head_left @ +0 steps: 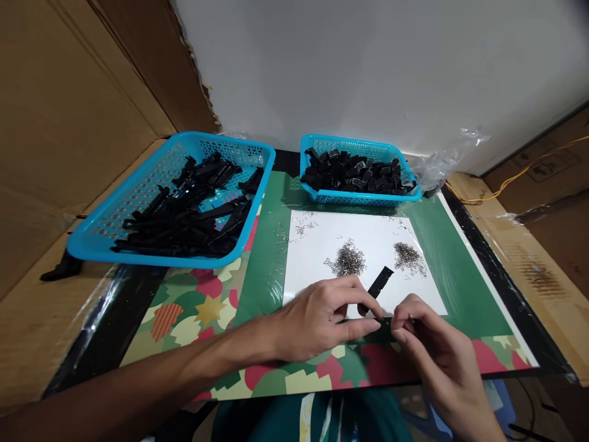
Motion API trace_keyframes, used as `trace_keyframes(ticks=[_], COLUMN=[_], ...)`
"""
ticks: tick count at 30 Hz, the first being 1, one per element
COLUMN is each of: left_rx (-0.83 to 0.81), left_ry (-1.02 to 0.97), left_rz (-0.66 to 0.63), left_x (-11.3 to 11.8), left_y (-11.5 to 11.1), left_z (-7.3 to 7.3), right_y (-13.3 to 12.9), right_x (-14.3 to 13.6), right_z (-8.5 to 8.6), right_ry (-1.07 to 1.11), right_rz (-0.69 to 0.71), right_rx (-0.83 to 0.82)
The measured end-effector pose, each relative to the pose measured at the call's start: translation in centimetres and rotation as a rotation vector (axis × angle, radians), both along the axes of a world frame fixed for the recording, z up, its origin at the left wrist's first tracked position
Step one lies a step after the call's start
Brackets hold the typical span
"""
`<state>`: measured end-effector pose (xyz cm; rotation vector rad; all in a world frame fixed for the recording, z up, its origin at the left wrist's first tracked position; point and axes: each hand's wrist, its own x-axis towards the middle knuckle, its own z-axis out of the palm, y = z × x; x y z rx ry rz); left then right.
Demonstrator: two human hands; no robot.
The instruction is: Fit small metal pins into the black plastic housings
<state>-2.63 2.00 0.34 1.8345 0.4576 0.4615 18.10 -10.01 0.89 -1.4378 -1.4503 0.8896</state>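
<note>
A black plastic strip (380, 282) slants up from my left hand (329, 316), whose thumb and fingers close around its lower end over the near edge of the white sheet (308, 258). Just to the right, my right hand (435, 344) is closed, thumb against index finger, with a tiny metallic bit (411, 318) showing at the fingertips. Two heaps of small metal pieces lie on the sheet: one (350, 259) beyond my left hand, the other (407, 258) beyond my right hand.
At the left stands a large blue basket (230, 259) of long black parts. A smaller blue basket (363, 197) with short black parts is at the back. Clear plastic film (444, 162) lies beside it. Cardboard (59, 123) rises at the left, and a yellow cable (506, 181) runs at the right.
</note>
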Motion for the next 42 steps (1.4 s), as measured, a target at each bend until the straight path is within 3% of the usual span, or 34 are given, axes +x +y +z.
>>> trace_keyframes(ticks=[4,10,17,22,29,35,42], left_rx=[-0.115,-0.11,-0.164,-0.138,-0.092,-0.161,-0.332], left_ry=[-0.062,-0.06,-0.021,0.012,-0.014,-0.056,-0.117], left_rz=[0.014,0.075,0.157,0.153,0.107,0.061,0.078], left_x=[-0.2,-0.1,0.1,0.2,0.0,-0.1,0.0], left_y=[0.2,0.2,0.3,0.3,0.3,0.4,0.5], left_z=[0.0,0.2,0.0,0.2,0.5,0.6,-0.2], right_y=[0.6,0.9,0.7,0.6,0.9,1.2,1.1], right_x=[-1.4,-2.0,-2.3,-3.0,-2.9,-2.8,-4.0], right_z=[-0.4,-1.0,-1.6,-2.2,-1.8,-0.7,-1.1], right_ry=[0.084,0.207,0.009,-0.023,-0.017,0.055,0.071], right_rz=[0.006,-0.014,-0.123,-0.171,-0.215,-0.204,-0.272], right_rx=[-0.003,-0.052,0.052,0.135,0.098,0.11,0.198])
